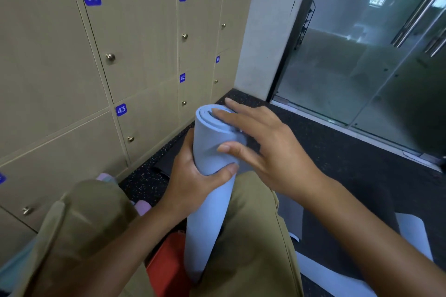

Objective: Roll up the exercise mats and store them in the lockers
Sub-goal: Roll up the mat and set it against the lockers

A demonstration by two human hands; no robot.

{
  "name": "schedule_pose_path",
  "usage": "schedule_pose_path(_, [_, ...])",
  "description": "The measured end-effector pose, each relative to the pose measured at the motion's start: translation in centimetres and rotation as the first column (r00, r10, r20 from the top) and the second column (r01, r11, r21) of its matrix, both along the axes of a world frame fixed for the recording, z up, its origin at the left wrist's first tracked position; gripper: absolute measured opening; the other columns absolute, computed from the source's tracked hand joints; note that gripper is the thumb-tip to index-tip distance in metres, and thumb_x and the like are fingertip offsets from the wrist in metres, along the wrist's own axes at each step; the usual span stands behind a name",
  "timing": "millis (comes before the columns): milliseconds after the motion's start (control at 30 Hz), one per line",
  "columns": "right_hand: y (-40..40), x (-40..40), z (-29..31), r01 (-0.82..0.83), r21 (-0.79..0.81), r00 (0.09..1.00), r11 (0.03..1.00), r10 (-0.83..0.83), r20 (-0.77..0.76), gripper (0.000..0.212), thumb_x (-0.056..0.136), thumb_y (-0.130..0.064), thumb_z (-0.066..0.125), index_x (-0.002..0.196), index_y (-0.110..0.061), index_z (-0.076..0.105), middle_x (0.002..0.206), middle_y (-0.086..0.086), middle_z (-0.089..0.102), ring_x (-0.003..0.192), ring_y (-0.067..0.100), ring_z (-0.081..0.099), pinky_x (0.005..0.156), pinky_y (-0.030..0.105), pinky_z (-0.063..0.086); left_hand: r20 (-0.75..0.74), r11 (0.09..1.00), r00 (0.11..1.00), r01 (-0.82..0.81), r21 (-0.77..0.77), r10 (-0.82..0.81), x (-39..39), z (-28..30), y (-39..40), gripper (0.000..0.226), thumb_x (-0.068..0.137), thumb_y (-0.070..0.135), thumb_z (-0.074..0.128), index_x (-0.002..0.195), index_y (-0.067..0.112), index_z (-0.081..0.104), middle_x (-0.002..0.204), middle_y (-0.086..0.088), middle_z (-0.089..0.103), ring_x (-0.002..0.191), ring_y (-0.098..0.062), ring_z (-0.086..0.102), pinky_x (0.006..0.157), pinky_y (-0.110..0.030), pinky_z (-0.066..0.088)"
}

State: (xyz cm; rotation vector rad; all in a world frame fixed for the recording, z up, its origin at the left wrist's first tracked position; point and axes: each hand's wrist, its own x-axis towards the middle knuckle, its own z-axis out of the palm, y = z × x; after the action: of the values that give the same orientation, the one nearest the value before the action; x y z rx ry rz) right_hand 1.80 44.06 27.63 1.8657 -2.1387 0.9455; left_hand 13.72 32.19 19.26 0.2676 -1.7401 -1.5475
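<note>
A pale blue exercise mat (212, 176), rolled into a tight tube, stands nearly upright at centre, its spiral end up. Beige lockers (135, 38) with blue number plates and round knobs line the left, all doors closed.

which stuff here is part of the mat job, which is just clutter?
In the job:
blue rolled mat, gripped by the left hand, right hand pressing its top end
lockers, doors shut
grey mat and black mat on the floor, not rolled yet

Just around:
glass door
red item under the legs
</note>
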Motion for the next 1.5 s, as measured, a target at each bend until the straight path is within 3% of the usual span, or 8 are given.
schedule_pose_path(200, [0.0,-1.1,-1.0,0.006,0.000,0.997,1.000,-0.006,-0.082,0.055,0.096,-0.050,0.058,0.146,-0.026,0.055,0.152,0.006,0.052,0.105,0.016,0.050,0.101,0.030,0.043,-0.003,0.999,0.999,-0.038,0.031,0.038,-0.4,-1.2,0.2,0.069,0.070,0.042,0.079,0.130,0.025,0.050,0.120,0.010,0.066,0.110,-0.016,0.067,0.085,-0.027,0.054])
schedule_pose_path(433, [0.3,-1.7,-1.3,0.041,-0.001,0.994,0.999,-0.041,-0.103,0.057,0.094,-0.051,0.058,0.144,-0.023,0.057,0.149,0.009,0.055,0.101,0.022,0.053,0.098,0.028,0.043,0.068,0.992,0.991,-0.106,-0.075,0.111,-1.0,-2.3,1.2,0.099,0.051,0.052,0.089,0.135,0.041,0.037,0.126,0.033,0.057,0.113,0.004,0.061,0.082,-0.011,0.049])
schedule_pose_path(600, [1.6,-2.5,-1.1,0.133,-0.028,0.985,0.991,-0.136,-0.103,0.054,0.097,-0.050,0.055,0.142,-0.021,0.060,0.146,0.006,0.059,0.097,0.023,0.056,0.095,0.030,0.047,0.095,0.984,0.983,-0.144,-0.108,0.155,-3.3,-1.6,1.8,0.088,0.058,0.054,0.089,0.133,0.032,0.048,0.117,0.034,0.062,0.104,0.005,0.064,0.078,-0.011,0.050])
schedule_pose_path(767, [4.6,-3.8,-1.5,0.236,-0.090,0.965,0.968,-0.245,-0.097,0.055,0.094,-0.052,0.056,0.136,-0.018,0.065,0.140,0.008,0.063,0.089,0.023,0.061,0.088,0.031,0.051,0.223,0.979,0.972,-0.027,-0.203,0.073,-4.8,-0.6,2.4,0.080,0.057,0.068,0.080,0.126,0.044,0.049,0.112,0.028,0.066,0.101,0.001,0.066,0.080,-0.037,0.058])
schedule_pose_path(933, [8.4,-4.7,-2.6,0.320,-0.091,0.940,0.943,-0.328,-0.092,0.058,0.093,-0.057,0.056,0.133,-0.016,0.068,0.130,0.005,0.070,0.088,0.009,0.062,0.082,0.028,0.054,0.373,0.944,0.926,0.174,-0.279,-0.060,-6.0,-0.1,3.3,0.077,0.055,0.075,0.076,0.120,0.044,0.050,0.104,0.019,0.068,0.095,-0.008,0.067,0.077,-0.045,0.057])
schedule_pose_path(1133, [15.2,-5.4,-3.7,0.408,0.185,0.899,0.894,-0.429,0.088,0.067,0.091,-0.064,0.057,0.141,-0.019,0.061,0.110,-0.024,0.064,0.092,-0.001,0.064,0.085,0.014,0.050,0.621,0.745,0.784,0.429,-0.511,-0.025,-7.9,-0.2,5.4,0.083,0.059,0.090,0.065,0.126,0.049,0.039,0.106,0.014,0.063,0.097,-0.023,0.063,0.077,-0.045,0.053])
schedule_pose_path(1333, [23.0,-4.8,-7.6,0.423,0.425,0.795,0.801,-0.553,0.251,0.052,0.100,-0.058,0.048,0.136,-0.024,0.063,0.119,-0.011,0.072,0.103,0.008,0.068,0.087,0.026,0.054,0.696,0.404,0.714,0.615,-0.677,0.081,-8.7,-0.5,9.2,0.087,0.066,0.091,0.058,0.135,0.044,0.035,0.124,0.010,0.064,0.108,-0.027,0.063,0.074,-0.038,0.044])
schedule_pose_path(1500, [29.0,-3.2,-11.1,0.393,0.713,0.635,0.581,-0.732,0.246,0.032,0.099,-0.044,0.061,0.123,-0.024,0.071,0.101,-0.015,0.072,0.090,-0.003,0.065,0.081,0.020,0.053,0.683,0.262,0.725,0.645,-0.718,0.085,-9.5,-1.2,10.1,0.091,0.064,0.096,0.051,0.135,0.043,0.031,0.122,0.009,0.066,0.105,-0.030,0.065,0.072,-0.038,0.042])
